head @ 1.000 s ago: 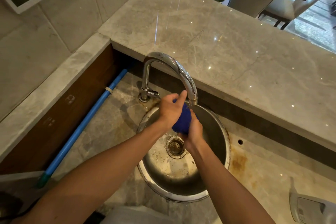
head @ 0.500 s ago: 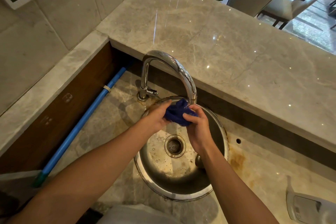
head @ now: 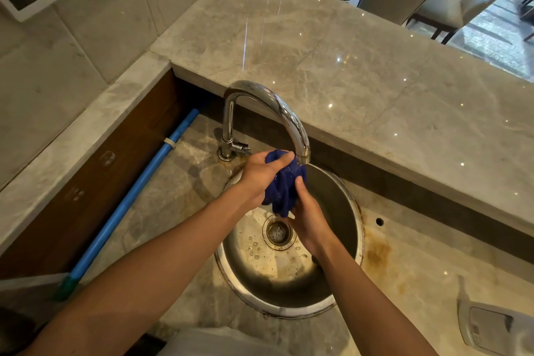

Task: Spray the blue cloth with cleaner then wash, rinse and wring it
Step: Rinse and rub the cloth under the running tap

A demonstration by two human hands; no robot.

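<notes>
Head view, the only one you've got: your left hand [head: 261, 175] is clamped round the top of the blue cloth [head: 284, 185], grip closed tight with the thumb across the bunched fabric. Your right hand [head: 307, 215] wraps the lower end from below, fingers curled shut on it, so the cloth stands as a twisted column between the two fists. It sits right under the faucet [head: 271, 104] spout and over the round steel sink [head: 345, 202], almost above the drain [head: 278, 231]. Good spot, that: anything squeezed out drops straight into the basin, not onto the table [head: 419, 266]. Hands stacked one above the other on opposite ends is how you'd hold it for a twist, so this reads as wringing, or kneading the wash through. Bubbles and droplets dot the sink floor near the drain. Whether water is running from the spout, you can't tell here. A blue pole [head: 135, 185] lies along the table's left side, well apart from the action.
</notes>
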